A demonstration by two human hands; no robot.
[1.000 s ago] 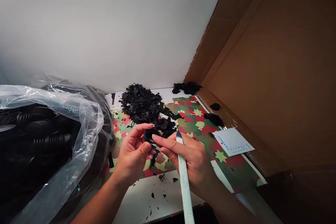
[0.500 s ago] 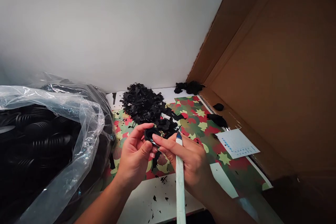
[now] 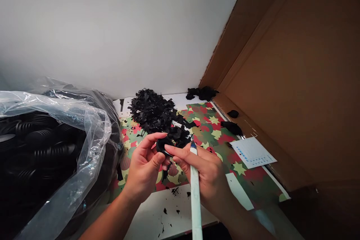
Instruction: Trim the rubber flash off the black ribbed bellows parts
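My left hand [image 3: 144, 165] is closed round the rim of a small black, round, hollow part [image 3: 161, 144], thumb in front and fingers behind. My right hand [image 3: 206, 168] is closed, with its index fingertip at the part's opening. A long white stick-shaped tool [image 3: 195, 187] with a dark blue tip lies across my right hand, running down to the bottom of the view. By the right fingertips a thin bright edge shows; I cannot tell whether it is a blade. Beyond the hands lies a heap of thin black scraps [image 3: 152, 110].
On the left, a clear plastic bag [image 3: 97, 135] holds many ribbed black parts [image 3: 42, 137]. A patterned sheet [image 3: 213, 120] covers the table. A white card [image 3: 254, 152] and black clumps [image 3: 232, 127] lie by the cardboard wall [image 3: 303, 82] on the right. Behind stands a pale wall [image 3: 118, 30].
The black part has turned slightly in my left hand and sits a little farther right. My right hand and the white tool have shifted slightly right. The grip of both hands is the same.
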